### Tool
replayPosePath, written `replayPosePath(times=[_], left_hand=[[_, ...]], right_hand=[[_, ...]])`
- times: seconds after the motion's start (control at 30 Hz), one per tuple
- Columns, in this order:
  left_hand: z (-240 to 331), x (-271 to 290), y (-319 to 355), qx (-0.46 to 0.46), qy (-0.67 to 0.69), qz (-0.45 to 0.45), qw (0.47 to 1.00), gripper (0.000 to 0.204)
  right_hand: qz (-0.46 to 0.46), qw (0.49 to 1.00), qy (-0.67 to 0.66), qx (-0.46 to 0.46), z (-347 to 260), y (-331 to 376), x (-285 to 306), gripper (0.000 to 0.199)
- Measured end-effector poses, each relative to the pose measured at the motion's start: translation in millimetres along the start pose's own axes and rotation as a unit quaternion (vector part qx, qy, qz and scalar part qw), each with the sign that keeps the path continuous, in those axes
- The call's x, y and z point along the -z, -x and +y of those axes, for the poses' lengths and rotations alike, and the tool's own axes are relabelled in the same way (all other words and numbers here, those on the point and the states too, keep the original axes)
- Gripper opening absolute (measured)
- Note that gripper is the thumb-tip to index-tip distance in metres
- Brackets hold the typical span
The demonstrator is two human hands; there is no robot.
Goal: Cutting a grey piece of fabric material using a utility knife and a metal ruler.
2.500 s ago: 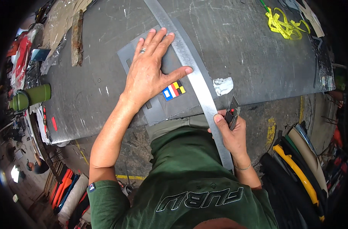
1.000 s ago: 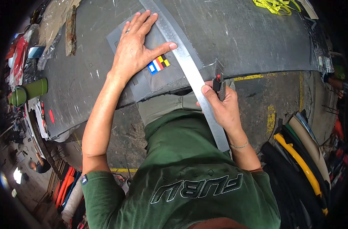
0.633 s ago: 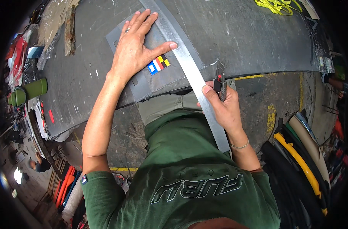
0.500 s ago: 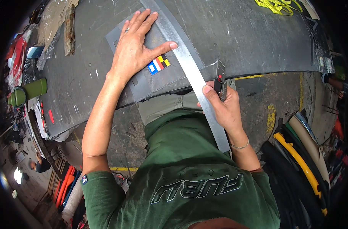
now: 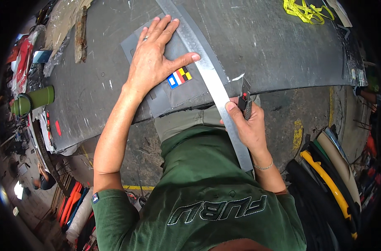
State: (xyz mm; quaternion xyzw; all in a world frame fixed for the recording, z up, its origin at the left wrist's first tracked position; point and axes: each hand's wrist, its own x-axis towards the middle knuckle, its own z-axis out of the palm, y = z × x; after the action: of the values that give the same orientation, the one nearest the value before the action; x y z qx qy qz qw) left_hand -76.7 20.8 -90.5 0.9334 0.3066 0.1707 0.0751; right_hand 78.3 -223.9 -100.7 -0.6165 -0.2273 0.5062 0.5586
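Note:
My left hand (image 5: 153, 62) lies with fingers spread on a grey fabric sheet (image 5: 158, 105), its thumb pressing on a long metal straightedge (image 5: 214, 79). Just below that hand, a small patch of blue, white, red, yellow and black (image 5: 179, 78) sits on the sheet. The straightedge runs slantwise over the sheet and past the near table edge toward my body. My right hand (image 5: 252, 127) is closed round its near part, thumb on top, and also grips a black utility knife (image 5: 244, 101) with its blade pointing away from me. A thin pale sliver (image 5: 236, 78) shows near the blade tip.
The dark worktable (image 5: 274, 54) curves across the view. A yellow measuring tape (image 5: 305, 11) lies at its far right, a strip of wood (image 5: 80, 35) at the far left. A green bottle (image 5: 38, 98) is by the left edge. Rolls of material (image 5: 328, 184) stand on the right.
The view has shifted slightly, so the table appears a little lower and further right. The knife sits slightly nearer my body; both hands keep their holds.

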Motion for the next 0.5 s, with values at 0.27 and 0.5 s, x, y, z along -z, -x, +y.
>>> replayPosePath(times=[0.27,0.5], left_hand=[[0.1,-0.4,-0.7,0.003,0.003,-0.003,1.0,0.096],[1.1,0.7,-1.2,0.007,0.006,-0.004,1.0,0.095]], right_hand=[[0.005,1.0,-0.003,-0.013,0.3,0.5,-0.3,0.029],[0.006,1.0,-0.014,-0.019,0.4,0.5,-0.5,0.029]])
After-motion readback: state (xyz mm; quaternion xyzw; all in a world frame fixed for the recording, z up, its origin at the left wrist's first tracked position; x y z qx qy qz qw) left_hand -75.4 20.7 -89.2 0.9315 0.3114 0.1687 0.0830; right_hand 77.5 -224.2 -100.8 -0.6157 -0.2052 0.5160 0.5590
